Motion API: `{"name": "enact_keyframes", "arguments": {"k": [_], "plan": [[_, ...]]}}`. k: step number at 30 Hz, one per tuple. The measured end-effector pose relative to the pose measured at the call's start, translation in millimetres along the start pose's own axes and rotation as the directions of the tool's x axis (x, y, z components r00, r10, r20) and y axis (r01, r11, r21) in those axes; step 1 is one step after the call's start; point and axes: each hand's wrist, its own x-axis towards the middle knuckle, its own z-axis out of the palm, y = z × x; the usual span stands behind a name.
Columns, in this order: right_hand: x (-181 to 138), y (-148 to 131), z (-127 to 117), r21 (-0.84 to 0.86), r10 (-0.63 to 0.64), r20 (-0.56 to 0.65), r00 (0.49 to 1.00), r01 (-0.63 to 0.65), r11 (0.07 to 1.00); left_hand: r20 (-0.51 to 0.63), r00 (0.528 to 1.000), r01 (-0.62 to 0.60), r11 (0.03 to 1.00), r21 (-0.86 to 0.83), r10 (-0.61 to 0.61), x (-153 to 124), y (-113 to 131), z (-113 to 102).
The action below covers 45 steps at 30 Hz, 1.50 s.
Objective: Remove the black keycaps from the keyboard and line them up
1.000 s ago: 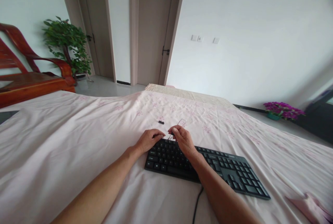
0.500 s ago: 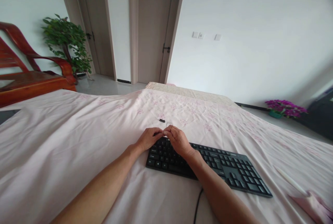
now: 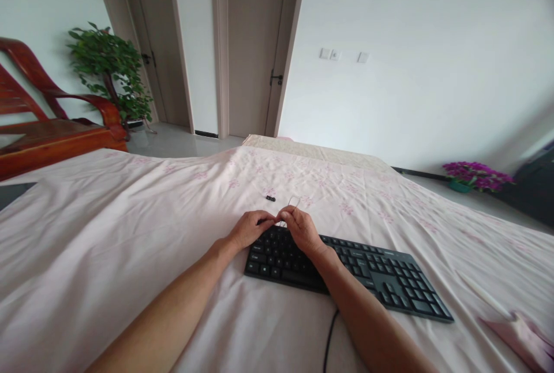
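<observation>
A black keyboard (image 3: pixel 367 278) lies on a pale pink cloth (image 3: pixel 130 234), its cable running toward me. Both hands meet over the keyboard's far left corner. My right hand (image 3: pixel 303 228) is closed in a pinch on a thin wire keycap puller (image 3: pixel 293 202) whose loop sticks up above the fingers. My left hand (image 3: pixel 249 228) is curled, its fingertips pressed together against the right hand's; what they pinch is hidden. A small black keycap (image 3: pixel 270 198) lies on the cloth just beyond the hands.
A red wooden chair (image 3: pixel 47 125) stands at the far left beside a green potted plant (image 3: pixel 110 70). Two doors are behind. Purple flowers (image 3: pixel 474 174) sit on the floor at right. A pink folded item (image 3: pixel 519 335) lies at the cloth's right edge.
The wire puller, held out to the right of my right hand a second ago, now stands upright above the pinched fingers. Both hands stay at the keyboard's left corner; the view tilted slightly.
</observation>
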Motion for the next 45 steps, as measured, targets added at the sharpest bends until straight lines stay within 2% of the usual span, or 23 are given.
{"name": "enact_keyframes", "arguments": {"k": [3,10,15,20,24,29,35,40,45], "plan": [[-2,2,-2,-0.017,0.041,-0.007,0.999,-0.041,0.999,0.043,0.999,-0.027,1.000,-0.016,0.027,1,-1,1],[-4,-3,1,-0.053,0.013,0.012,1.000,-0.013,0.999,0.087,0.995,-0.045,0.999,0.007,0.044,6,-2,8],[-5,-5,2,-0.049,-0.050,0.026,0.998,0.051,0.997,0.056,0.998,-0.006,0.997,0.072,0.002,6,1,13],[-7,-4,2,-0.064,-0.135,0.008,0.991,0.135,0.989,0.049,0.997,-0.061,0.993,0.099,0.056,4,5,12],[-10,-3,1,-0.035,-0.169,-0.038,0.985,0.168,0.985,0.054,0.997,-0.057,0.992,0.111,0.051,3,11,11],[-12,-3,-1,-0.010,-0.094,-0.112,0.989,0.093,0.996,0.035,0.998,-0.060,0.996,0.062,0.058,3,16,13],[-10,-1,0,0.013,-0.044,-0.147,0.988,0.046,0.999,0.020,0.998,-0.057,0.998,-0.041,0.058,5,8,15],[-10,2,1,0.002,-0.131,-0.192,0.973,0.134,0.991,-0.040,0.999,-0.019,0.991,-0.132,0.014,7,1,18],[-10,-2,-1,-0.102,-0.235,-0.195,0.952,0.219,0.971,-0.056,0.997,0.037,0.982,-0.187,-0.048,9,-4,19]]}}
